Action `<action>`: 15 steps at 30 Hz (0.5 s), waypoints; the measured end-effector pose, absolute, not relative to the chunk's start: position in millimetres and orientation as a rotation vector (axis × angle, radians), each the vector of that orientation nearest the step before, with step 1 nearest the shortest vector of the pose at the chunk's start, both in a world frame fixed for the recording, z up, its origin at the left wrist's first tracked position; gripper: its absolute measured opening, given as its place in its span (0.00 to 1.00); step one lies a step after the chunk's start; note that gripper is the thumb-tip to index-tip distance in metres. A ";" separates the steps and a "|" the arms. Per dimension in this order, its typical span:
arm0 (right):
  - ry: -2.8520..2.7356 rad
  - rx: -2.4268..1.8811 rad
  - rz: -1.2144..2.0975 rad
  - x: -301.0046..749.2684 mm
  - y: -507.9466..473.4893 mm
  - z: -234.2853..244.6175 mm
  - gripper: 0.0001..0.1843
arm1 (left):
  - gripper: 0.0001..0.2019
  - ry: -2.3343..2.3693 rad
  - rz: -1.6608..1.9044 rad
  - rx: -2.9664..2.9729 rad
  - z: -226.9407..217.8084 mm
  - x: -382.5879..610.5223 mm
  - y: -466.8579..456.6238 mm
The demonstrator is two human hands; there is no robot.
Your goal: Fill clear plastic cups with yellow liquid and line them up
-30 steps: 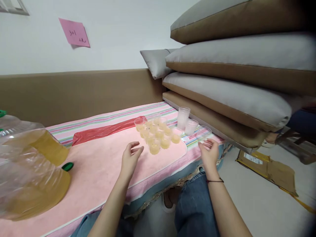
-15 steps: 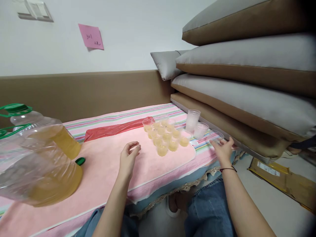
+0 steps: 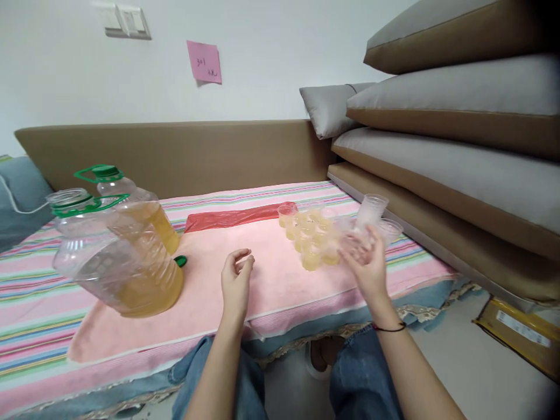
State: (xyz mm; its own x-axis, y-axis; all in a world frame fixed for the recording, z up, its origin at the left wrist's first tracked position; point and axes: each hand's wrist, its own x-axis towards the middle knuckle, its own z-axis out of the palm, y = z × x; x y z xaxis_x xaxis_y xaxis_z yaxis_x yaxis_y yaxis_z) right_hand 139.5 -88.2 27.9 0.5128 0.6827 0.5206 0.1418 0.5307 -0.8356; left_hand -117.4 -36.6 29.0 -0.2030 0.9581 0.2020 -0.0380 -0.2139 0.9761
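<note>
My right hand (image 3: 370, 265) is raised over the pink towel (image 3: 205, 291) with its fingers wrapped round an empty clear plastic cup (image 3: 352, 245). The cup sits just right of a cluster of several small cups of yellow liquid (image 3: 310, 233). My left hand (image 3: 236, 280) rests on the towel with its fingers loosely curled and nothing in them. A stack of empty clear cups (image 3: 371, 211) and another empty cup (image 3: 389, 228) stand behind my right hand.
Two large clear jugs with green handles, part full of yellow liquid (image 3: 126, 256), stand on the left, a green cap (image 3: 179, 261) beside them. A red plastic bag (image 3: 231, 217) lies behind the towel. Stacked cushions (image 3: 450, 146) fill the right. A cardboard piece (image 3: 520, 332) lies on the floor.
My right hand took an empty cup from the far right edge and brought it left, toward the filled cups. The view swung left, showing both jugs. My left hand stayed put.
</note>
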 end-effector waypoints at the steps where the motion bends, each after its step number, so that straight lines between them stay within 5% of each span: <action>1: -1.062 -0.955 0.531 117.9 -85.4 27.8 0.45 | 0.18 1.214 1.551 1.215 26.6 -120.4 -39.6; 8: -1.237 -1.078 0.866 29.3 -65.9 -5.4 0.44 | 0.14 1.293 1.708 1.249 23.3 -146.7 -64.8; 15: -1.239 -1.196 0.841 17.1 -50.5 -31.1 0.46 | 0.16 1.693 2.336 1.333 50.2 -199.2 -80.7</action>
State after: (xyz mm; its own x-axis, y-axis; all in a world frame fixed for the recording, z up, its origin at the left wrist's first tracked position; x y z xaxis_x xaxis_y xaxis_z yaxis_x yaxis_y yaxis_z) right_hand 17.1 -50.5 -31.1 0.1828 0.9530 0.2417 0.1277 0.2207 -0.9669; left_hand -199.2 -80.7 50.2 -0.6478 0.4202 0.6355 0.4732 -0.4319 0.7679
